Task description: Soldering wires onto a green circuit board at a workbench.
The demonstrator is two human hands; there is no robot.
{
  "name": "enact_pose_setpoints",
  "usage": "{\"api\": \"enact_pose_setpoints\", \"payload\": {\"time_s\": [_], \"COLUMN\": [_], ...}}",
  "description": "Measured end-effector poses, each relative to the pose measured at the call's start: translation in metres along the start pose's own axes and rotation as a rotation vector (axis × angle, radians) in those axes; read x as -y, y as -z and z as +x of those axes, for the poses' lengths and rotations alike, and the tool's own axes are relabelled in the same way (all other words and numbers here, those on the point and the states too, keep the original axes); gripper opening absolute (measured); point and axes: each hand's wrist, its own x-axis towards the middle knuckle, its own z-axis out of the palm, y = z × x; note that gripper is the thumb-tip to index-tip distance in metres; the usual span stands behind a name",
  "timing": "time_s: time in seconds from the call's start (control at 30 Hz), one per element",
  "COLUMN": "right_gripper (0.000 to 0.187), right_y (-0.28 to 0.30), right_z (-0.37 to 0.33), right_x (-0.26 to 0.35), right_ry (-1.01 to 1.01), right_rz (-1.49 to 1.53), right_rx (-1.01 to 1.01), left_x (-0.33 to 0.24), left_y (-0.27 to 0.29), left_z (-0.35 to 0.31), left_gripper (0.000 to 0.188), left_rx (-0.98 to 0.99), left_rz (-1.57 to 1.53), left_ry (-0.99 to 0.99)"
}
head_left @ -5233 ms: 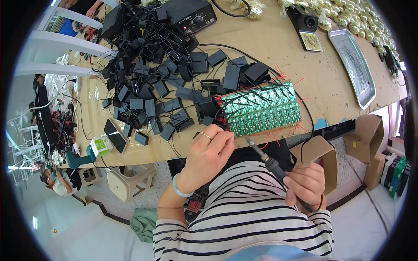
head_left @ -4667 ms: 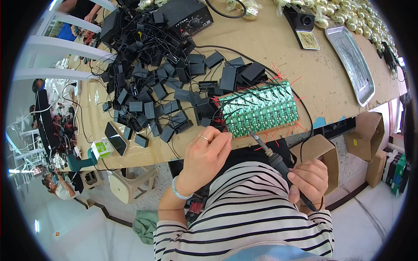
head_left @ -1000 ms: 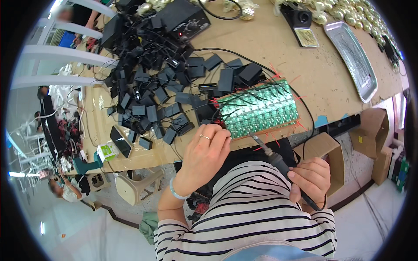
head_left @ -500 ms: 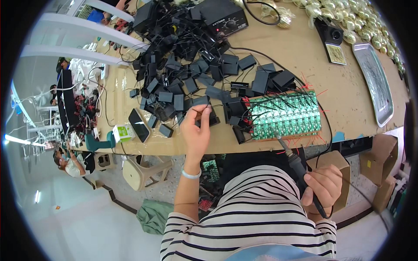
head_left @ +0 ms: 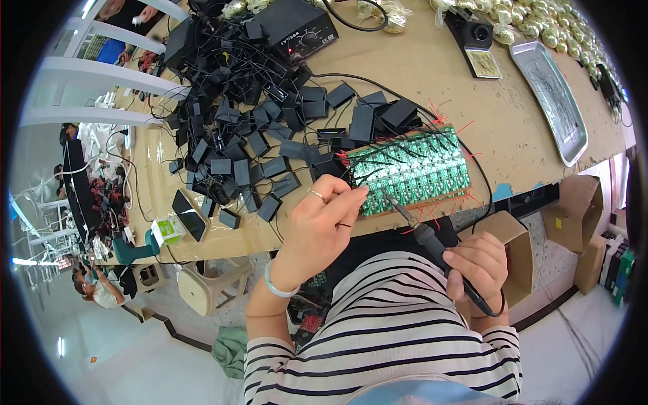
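My right hand is wrapped round the black handle of a soldering iron. The iron's tip points up and left, over the lower left part of a green circuit board panel. At the panel's left end, my left hand pinches a thin black wire, largely hidden by the fingers. Its fingertips are close to the board's lower left corner, a short way from the iron's tip. Black wires lie across the panel, and red wires stick out along its edges.
Black plastic cases with tangled wires heap to the left. Behind them stands a black soldering station. An iron stand and a metal tray are at the far right. A phone lies near the table's front edge.
My left hand has moved right, from the black cases to the board's left end. The iron's tip has come left and up over the board. The whole view has shifted.
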Motion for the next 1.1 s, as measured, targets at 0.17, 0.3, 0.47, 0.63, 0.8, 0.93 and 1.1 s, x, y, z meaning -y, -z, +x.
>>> {"api": "enact_pose_setpoints", "payload": {"time_s": [0.17, 0.3, 0.47, 0.63, 0.8, 0.93, 1.1], "right_gripper": [0.024, 0.025, 0.025, 0.017, 0.011, 0.015, 0.018], "right_y": [0.000, -0.003, -0.006, -0.005, -0.001, 0.001, 0.002], "right_z": [-0.002, -0.001, 0.002, 0.005, 0.014, 0.010, 0.000], "right_x": [-0.004, -0.007, -0.010, -0.010, -0.004, 0.001, -0.002], "right_ry": [-0.023, -0.008, 0.015, 0.144, 0.284, 0.377, 0.377], "right_rz": [-0.007, 0.008, 0.008, -0.061, -0.176, -0.296, -0.314], "right_rx": [0.000, -0.005, 0.001, 0.051, 0.151, 0.236, 0.222], "left_x": [-0.003, -0.002, -0.001, -0.003, -0.001, -0.003, -0.006], "left_y": [-0.008, -0.011, -0.011, -0.010, -0.013, -0.011, -0.010], "left_z": [0.008, 0.009, 0.009, 0.010, 0.013, 0.014, 0.018], "left_gripper": [0.013, 0.011, 0.011, 0.013, 0.014, 0.013, 0.013], "left_rx": [0.066, 0.059, 0.093, 0.134, 0.141, 0.164, 0.185], "left_rz": [0.014, 0.067, 0.108, 0.157, 0.172, 0.169, 0.188], "left_ry": [0.049, 0.025, 0.025, 0.035, 0.027, 0.046, 0.042]}}
